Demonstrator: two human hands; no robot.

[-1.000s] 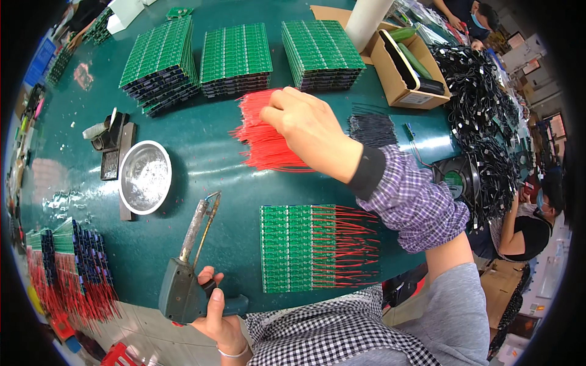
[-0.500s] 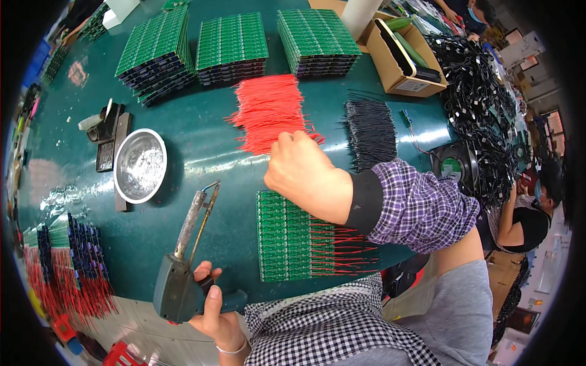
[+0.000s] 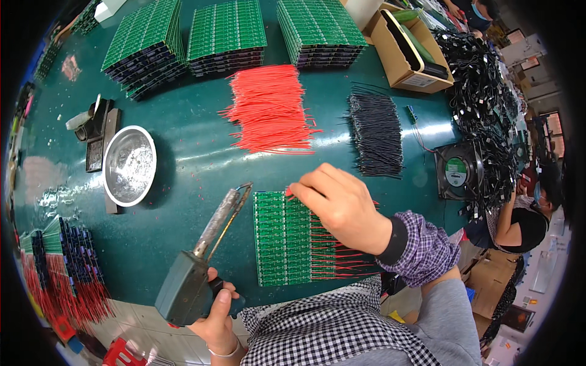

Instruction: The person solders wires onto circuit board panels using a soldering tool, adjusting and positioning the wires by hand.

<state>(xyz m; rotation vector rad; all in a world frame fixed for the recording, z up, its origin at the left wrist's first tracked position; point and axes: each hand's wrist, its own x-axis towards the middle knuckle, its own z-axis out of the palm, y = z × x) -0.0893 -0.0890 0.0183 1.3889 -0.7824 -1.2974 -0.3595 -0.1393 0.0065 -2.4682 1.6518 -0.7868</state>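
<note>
My left hand [image 3: 218, 317] is wrapped round the grip of a grey soldering gun [image 3: 183, 287], its hot tip reaching just left of the top of a green circuit board panel [image 3: 278, 244]. Over the panel's upper edge, my right hand [image 3: 342, 210] has thumb and forefinger pinched on a short red wire [image 3: 289, 192], most of which the hand hides. Several red wires [image 3: 342, 259] stick out from the panel's right side. Beyond lies a heap of loose red wires [image 3: 268, 110], and right of it a bundle of black wires [image 3: 375, 134].
Panel stacks [image 3: 226, 30] line the far side. To the left are a metal bowl [image 3: 129, 166] and a dark stand [image 3: 97, 137]. Wired panels [image 3: 67, 262] lie at the near left. On the right are a cardboard box [image 3: 406, 73], a fan [image 3: 458, 171] and black cables [image 3: 482, 104]; people sit beyond.
My right hand has come from the red wire heap toward me, down to the panel's upper edge, with a red wire. The soldering gun's tip has moved right, closer to the panel.
</note>
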